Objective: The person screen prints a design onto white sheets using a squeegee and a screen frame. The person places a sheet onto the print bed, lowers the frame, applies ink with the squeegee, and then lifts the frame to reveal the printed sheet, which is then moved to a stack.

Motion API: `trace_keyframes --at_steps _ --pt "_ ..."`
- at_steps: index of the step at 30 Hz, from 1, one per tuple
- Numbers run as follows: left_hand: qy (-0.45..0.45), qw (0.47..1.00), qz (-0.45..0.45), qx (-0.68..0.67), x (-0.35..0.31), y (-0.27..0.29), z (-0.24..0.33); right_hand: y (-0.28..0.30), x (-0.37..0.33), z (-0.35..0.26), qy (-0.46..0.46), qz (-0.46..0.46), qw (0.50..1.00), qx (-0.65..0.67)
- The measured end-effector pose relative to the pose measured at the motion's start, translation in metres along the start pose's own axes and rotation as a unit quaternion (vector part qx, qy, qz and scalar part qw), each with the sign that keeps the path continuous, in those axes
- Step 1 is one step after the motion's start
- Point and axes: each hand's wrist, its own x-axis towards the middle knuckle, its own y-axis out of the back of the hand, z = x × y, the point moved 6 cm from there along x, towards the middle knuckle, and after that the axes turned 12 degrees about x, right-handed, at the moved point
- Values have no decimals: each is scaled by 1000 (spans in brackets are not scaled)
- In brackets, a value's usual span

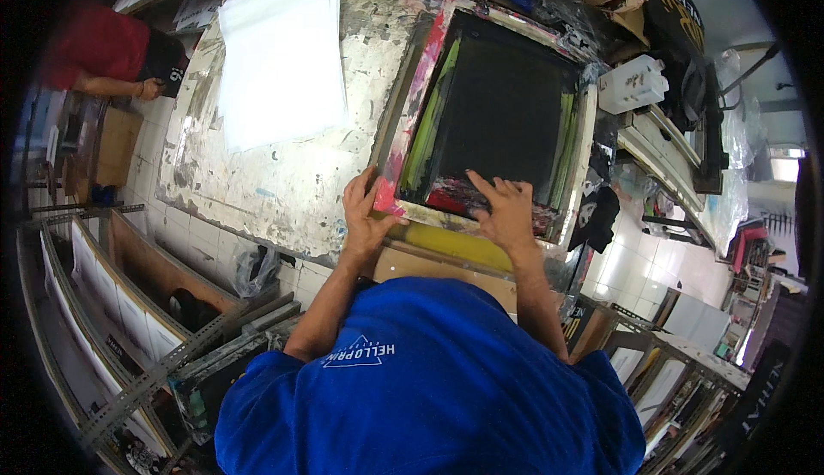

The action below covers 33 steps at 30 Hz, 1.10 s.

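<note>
A screen-printing frame (pixel 402 145) lies on the worktable, its wooden border smeared with pink and red ink. Its dark mesh (pixel 511 106) has yellow-green strips along both sides and red smears near the close edge. My left hand (pixel 364 217) holds the frame's near left corner, fingers along the outer side and thumb over the near border. Over the near right part of the mesh is my right hand (pixel 508 211). Its index finger stretches forward onto the dark surface, its fingers are spread, and it holds nothing.
White sheets (pixel 279 54) are stacked left of the frame on the ink-stained worktable (pixel 257 187). A translucent plastic container (pixel 633 84) stands to the right. Metal-framed racks (pixel 142 303) flank me. At far left, a person in a red sleeve (pixel 94 50) holds something black.
</note>
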Motion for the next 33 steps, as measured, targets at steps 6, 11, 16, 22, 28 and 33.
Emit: trace_keyframes --at_steps 6,11,16,22,28,33 --pt "6 999 -19 48 -5 -3 -5 -19 32 44 -43 32 998 -25" --pt "6 998 -19 62 -8 -5 -8 -6 101 85 11 95 994 -45" --pt "12 998 -37 48 -7 -3 -7 6 179 135 45 143 985 -87" --pt "16 998 -40 40 -9 -3 -8 18 255 175 36 135 985 -103" --pt "15 999 -33 23 -10 -3 -9 46 308 190 42 87 994 -57" --pt "-1 998 -55 14 -9 -3 -8 48 302 189 111 107 988 -26"
